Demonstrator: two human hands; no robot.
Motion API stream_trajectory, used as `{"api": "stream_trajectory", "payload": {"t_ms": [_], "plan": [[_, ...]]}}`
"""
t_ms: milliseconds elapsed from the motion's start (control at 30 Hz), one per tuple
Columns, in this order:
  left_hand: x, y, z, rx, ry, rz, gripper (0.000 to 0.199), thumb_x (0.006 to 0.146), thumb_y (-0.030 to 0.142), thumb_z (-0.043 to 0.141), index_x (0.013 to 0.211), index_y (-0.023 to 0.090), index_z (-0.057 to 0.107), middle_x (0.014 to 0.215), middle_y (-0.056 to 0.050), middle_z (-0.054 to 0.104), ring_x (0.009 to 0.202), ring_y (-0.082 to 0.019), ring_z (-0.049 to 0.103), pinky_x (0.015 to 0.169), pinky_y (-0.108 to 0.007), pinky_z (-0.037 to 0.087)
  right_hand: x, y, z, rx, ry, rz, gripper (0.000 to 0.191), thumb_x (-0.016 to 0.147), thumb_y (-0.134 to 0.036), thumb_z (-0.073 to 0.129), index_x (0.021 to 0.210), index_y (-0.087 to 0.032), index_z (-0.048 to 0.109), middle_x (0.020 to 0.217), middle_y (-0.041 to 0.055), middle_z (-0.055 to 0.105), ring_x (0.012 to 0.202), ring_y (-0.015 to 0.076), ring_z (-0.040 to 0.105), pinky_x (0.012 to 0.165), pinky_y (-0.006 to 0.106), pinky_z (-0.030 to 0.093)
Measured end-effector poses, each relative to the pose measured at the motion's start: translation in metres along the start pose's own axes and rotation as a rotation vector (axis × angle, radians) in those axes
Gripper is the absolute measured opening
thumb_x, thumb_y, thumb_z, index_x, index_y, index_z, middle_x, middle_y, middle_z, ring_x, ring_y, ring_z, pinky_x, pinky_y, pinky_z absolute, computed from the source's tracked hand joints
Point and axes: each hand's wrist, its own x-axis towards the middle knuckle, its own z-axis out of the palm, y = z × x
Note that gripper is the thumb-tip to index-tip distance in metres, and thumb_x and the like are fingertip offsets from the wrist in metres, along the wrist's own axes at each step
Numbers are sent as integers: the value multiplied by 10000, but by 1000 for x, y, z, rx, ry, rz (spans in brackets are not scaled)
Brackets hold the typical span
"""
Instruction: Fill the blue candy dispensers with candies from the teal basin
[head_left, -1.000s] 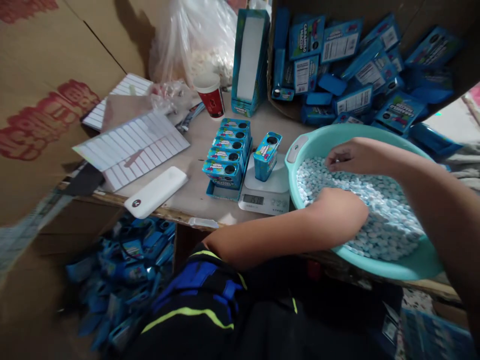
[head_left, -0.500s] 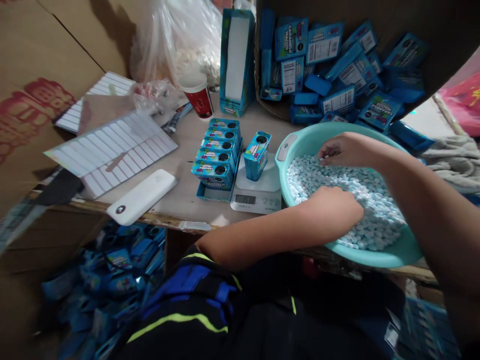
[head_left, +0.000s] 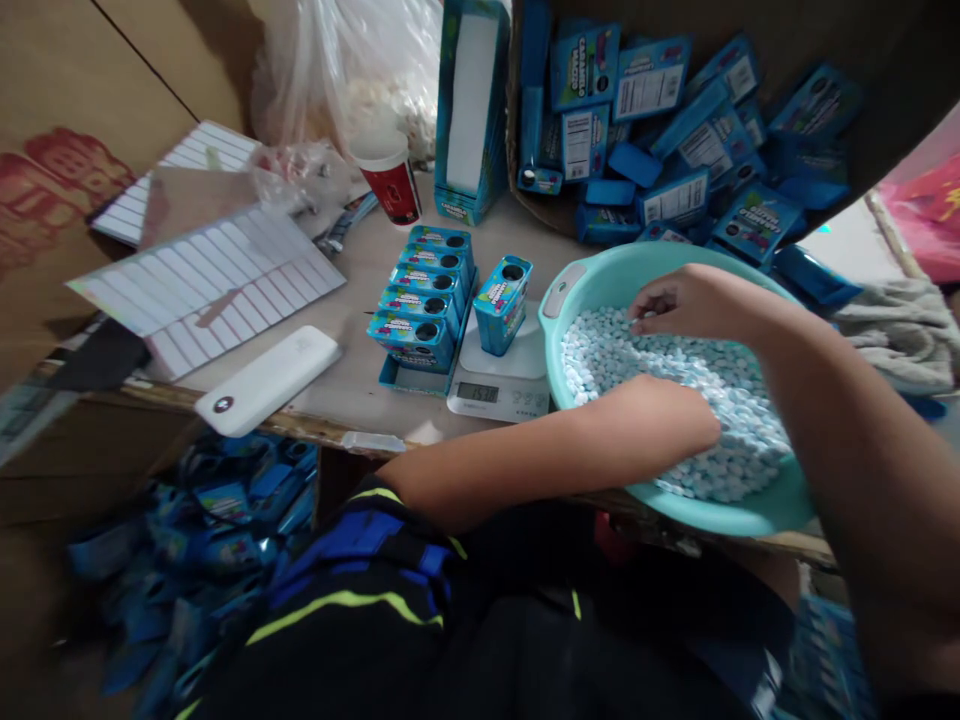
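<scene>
- We sit at a tabletop [head_left: 352,345] with a worn wooden edge, beside brown cardboard panels printed in red.
- A cardboard box [head_left: 512,150] at the far side is heaped with flat blue candy packs [head_left: 660,195], and more blue packs [head_left: 202,540] lie in a pile below the tabletop.
- A turquoise plastic basin [head_left: 592,280] rests at the tabletop's right side, and the small pale-blue candies [head_left: 720,400] fill it.
- Our left hand [head_left: 652,420] pushes into the candies, its fingers buried, so we cannot tell whether they are clenched or grasping.
- Our right hand [head_left: 694,305] sits toward the far rim, its fingers [head_left: 643,303] curled with their tips among the candies; we cannot tell whether they hold any.
- Just left of the basin, a digital scale [head_left: 495,395] carries one upright blue tin [head_left: 502,305].
- Beside the scale, a blue tray [head_left: 401,378] holds a row of matching tins [head_left: 420,300].
- Farther left lie ruled sheets [head_left: 210,280] and a white power bank [head_left: 266,380].
- Behind them stand a red paper cup [head_left: 390,180] and a clear plastic bag [head_left: 330,70].
</scene>
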Motion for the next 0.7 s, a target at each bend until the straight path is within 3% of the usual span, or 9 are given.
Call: {"api": "stream_trajectory", "payload": {"t_ms": [167, 333, 533, 700], "plan": [[1, -7, 2, -58, -61, 15, 253, 938, 77, 555, 1070, 110, 769, 988, -127, 754, 857, -240, 711, 738, -330, 539, -27, -4, -15, 38, 112, 21, 211, 803, -354, 754, 884, -163, 796, 750, 36, 711, 676, 149, 561, 654, 306, 397], [2, -15, 3, -67, -92, -38, 252, 958, 107, 527, 1100, 82, 734, 1048, -142, 745, 911, -252, 710, 812, -345, 553, -22, -7, -12, 149, 270, 22, 187, 771, -361, 767, 828, -183, 751, 743, 25, 690, 660, 154, 556, 625, 295, 402], [-4, -14, 3, -81, -54, -5, 251, 1019, 131, 458, 1085, 99, 698, 1032, -113, 733, 933, -235, 708, 825, -342, 560, -6, 8, 11, 189, 143, 44, 140, 755, -352, 745, 759, -213, 730, 712, 26, 705, 650, 187, 580, 618, 319, 427], [-8, -15, 0, -45, -82, 29, 268, 1015, 88, 442, 1112, 97, 692, 1072, -111, 731, 969, -237, 713, 834, -342, 565, -4, 19, 10, 240, 271, 51, 193, 761, -413, 759, 799, -224, 766, 752, 27, 728, 676, 192, 614, 616, 309, 456]]}}
